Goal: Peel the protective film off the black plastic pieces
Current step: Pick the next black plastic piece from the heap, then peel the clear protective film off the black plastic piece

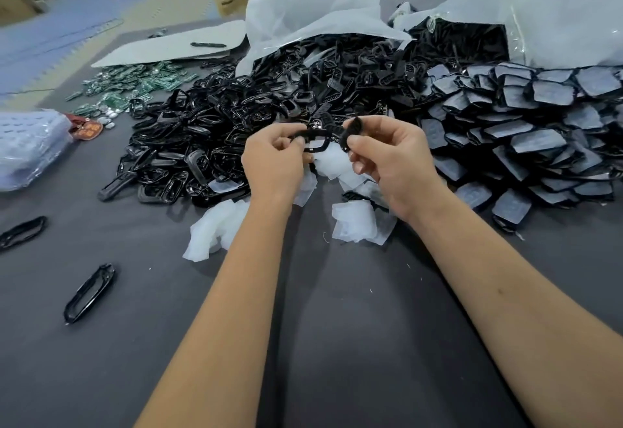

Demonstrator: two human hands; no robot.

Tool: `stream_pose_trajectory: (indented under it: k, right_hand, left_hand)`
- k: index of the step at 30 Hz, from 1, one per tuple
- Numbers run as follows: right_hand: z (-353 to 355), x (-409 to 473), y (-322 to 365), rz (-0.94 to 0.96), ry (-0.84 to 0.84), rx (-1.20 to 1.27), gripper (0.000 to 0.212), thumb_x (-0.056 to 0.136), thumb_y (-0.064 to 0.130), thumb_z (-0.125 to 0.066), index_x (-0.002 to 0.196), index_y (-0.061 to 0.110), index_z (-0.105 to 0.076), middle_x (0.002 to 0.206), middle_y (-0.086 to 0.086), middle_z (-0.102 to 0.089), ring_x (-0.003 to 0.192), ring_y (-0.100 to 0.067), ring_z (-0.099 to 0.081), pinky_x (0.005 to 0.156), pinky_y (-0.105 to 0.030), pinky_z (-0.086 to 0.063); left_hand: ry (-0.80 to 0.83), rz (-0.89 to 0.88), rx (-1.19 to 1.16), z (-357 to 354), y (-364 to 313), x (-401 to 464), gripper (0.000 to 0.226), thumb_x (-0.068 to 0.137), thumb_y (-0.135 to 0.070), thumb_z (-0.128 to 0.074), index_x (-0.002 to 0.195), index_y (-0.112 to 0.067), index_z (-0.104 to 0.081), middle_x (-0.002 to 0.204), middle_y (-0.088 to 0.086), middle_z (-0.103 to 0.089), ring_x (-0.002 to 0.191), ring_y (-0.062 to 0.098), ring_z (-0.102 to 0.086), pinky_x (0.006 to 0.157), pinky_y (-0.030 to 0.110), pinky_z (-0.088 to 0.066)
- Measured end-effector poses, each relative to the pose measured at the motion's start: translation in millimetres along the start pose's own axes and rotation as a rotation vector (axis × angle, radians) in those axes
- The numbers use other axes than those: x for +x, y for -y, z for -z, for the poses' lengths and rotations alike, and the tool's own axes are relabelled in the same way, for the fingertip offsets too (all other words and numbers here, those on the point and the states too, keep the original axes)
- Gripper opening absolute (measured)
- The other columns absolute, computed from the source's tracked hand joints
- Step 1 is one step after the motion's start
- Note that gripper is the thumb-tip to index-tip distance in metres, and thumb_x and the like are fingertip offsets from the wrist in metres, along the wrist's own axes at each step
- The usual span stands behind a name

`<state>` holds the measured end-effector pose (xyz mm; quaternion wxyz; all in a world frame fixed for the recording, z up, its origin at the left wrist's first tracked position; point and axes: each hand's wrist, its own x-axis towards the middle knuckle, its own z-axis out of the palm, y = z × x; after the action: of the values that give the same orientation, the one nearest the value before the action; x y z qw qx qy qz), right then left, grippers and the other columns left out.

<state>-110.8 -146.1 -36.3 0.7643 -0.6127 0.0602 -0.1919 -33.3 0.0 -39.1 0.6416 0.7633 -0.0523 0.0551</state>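
Frame (315,142) pinched by left hand (273,161); right hand (391,164) fingers grip black piece (352,131), above film scraps (354,222).

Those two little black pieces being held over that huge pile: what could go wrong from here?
1. Both hands, left and right, pinch small black pieces above the heap of black pieces; a dropped one could get lost there.
2. Peeled film scraps lie beside the film-covered pieces, so the two might get mixed.
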Motion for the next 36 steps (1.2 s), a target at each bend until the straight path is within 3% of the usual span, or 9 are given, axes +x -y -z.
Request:
stream_pose_trajectory:
  k: [4,7,13,16,20,25,29,33,36]
  right_hand:
    - [-1.2,-1.9,-0.6,-0.007,0.010,0.010,0.013,0.097,-0.001,-0.065,0.088,0.008,-0.070,0.079,-0.007,-0.069,0.071,-0.019,-0.069,0.050,-0.024,-0.050]
    - [-1.1,-2.3,-0.5,-0.010,0.034,0.059,0.013,0.102,-0.002,-0.055,0.094,0.004,-0.064,0.089,-0.014,-0.075,0.078,-0.025,-0.075,0.051,-0.025,-0.053]
    - [-3.8,-2.3,-9.1,0.082,0.036,-0.236,0.025,0.104,0.001,-0.057,0.120,0.011,-0.072,0.073,-0.003,-0.064,0.052,-0.013,-0.051,0.048,-0.025,-0.047]
    - [-7.0,-5.2,-10.8,0.172,0.053,-0.466,0.013,0.098,0.006,-0.068,0.110,0.011,-0.072,0.074,-0.004,-0.071,0.046,-0.012,-0.053,0.048,-0.028,-0.047]
    - [-10.6,-7.1,-12.0,0.283,-0.013,-0.682,0.006,0.094,0.010,-0.073,0.095,0.014,-0.078,0.074,0.004,-0.072,0.051,-0.003,-0.062,0.056,-0.019,-0.048]
    - [-12.9,-9.8,-8.8,0.333,-0.038,-0.727,0.006,0.094,0.010,-0.073,0.095,0.011,-0.079,0.075,0.006,-0.073,0.051,-0.005,-0.065,0.052,-0.015,-0.048]
    - [-16.1,-10.7,-8.4,0.375,-0.080,-0.812,0.005,0.091,0.011,-0.075,0.093,0.012,-0.080,0.075,0.008,-0.072,0.064,-0.004,-0.067,0.065,-0.024,-0.057]
    - [-15.1,-10.4,-8.6,0.357,-0.101,-0.816,0.004,0.091,0.011,-0.075,0.092,0.011,-0.079,0.074,0.003,-0.071,0.059,-0.010,-0.066,0.062,-0.035,-0.060]
    - [-13.2,-10.3,-7.2,0.353,-0.070,-0.799,0.003,0.091,0.011,-0.075,0.091,0.013,-0.078,0.074,0.002,-0.072,0.056,-0.009,-0.065,0.060,-0.033,-0.058]
  left_hand:
    - [0.040,0.095,-0.205,10.9,5.6,-16.5,0.028,0.095,0.005,-0.064,0.093,-0.019,-0.078,0.076,0.012,-0.058,0.065,0.016,-0.075,0.070,0.035,-0.063]
    - [0.084,0.139,-0.299,13.1,3.2,-21.5,0.024,0.094,0.008,-0.063,0.097,-0.012,-0.078,0.074,0.009,-0.064,0.064,0.018,-0.075,0.064,0.026,-0.061]
    - [0.103,0.264,-0.343,10.0,3.0,-23.5,0.032,0.096,0.007,-0.053,0.102,-0.011,-0.078,0.082,0.009,-0.074,0.072,0.023,-0.078,0.069,0.038,-0.058]
    - [0.124,0.232,-0.326,11.5,2.6,-24.0,0.034,0.095,0.008,-0.051,0.101,-0.010,-0.080,0.088,0.013,-0.077,0.074,0.027,-0.079,0.066,0.030,-0.063]
    - [0.160,0.214,-0.294,12.9,2.3,-24.3,0.041,0.095,0.006,-0.051,0.087,-0.018,-0.083,0.082,0.007,-0.079,0.072,0.027,-0.078,0.057,0.029,-0.060]
    - [0.200,0.176,-0.283,12.3,1.5,-26.1,0.049,0.095,0.005,-0.052,0.075,-0.026,-0.084,0.085,0.004,-0.080,0.070,0.024,-0.078,0.062,0.027,-0.062]
    - [0.189,0.182,-0.283,12.2,1.1,-26.3,0.044,0.095,0.004,-0.054,0.077,-0.024,-0.083,0.086,0.006,-0.080,0.066,0.022,-0.077,0.058,0.028,-0.057]
    - [0.189,0.199,-0.302,12.1,1.2,-26.5,0.041,0.096,0.005,-0.054,0.080,-0.020,-0.083,0.085,0.010,-0.079,0.065,0.020,-0.075,0.056,0.028,-0.060]
    - [0.203,0.211,-0.305,13.0,1.5,-26.8,0.032,0.097,0.003,-0.055,0.090,-0.014,-0.080,0.079,0.009,-0.078,0.064,0.019,-0.075,0.054,0.028,-0.060]
